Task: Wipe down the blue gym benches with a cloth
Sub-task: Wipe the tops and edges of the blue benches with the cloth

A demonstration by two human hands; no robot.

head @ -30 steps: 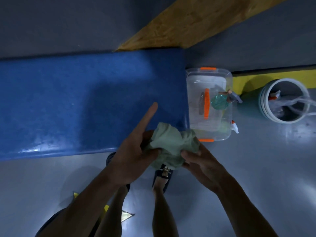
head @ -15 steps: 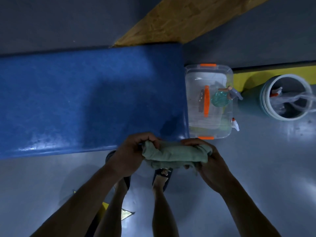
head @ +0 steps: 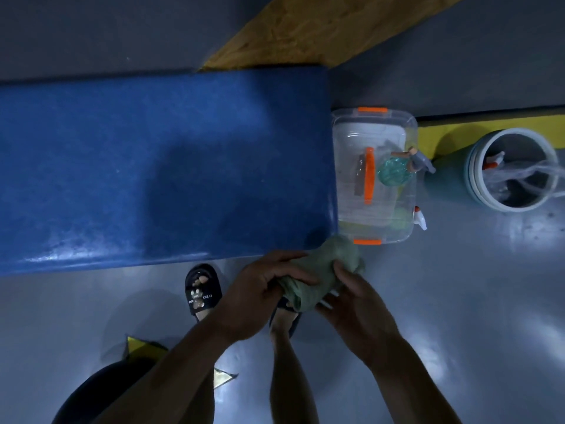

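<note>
Cloth (head: 324,270) now bunched tighter than half a second back, left hand (head: 260,289) gripping its near end, right hand (head: 357,304) cupping it from beneath, held off the blue surface (head: 153,163) at its near right corner, probably refolding before wiping.

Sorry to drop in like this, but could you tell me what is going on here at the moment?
A person stands over a blue gym bench and bunches a green cloth in both hands: the left hand grips one end, the right hand the other. The cloth is held just off the bench's near corner, not on its surface. Beside the bench's end, a clear plastic box with orange clips sits on the floor, with a bucket further right.
</note>
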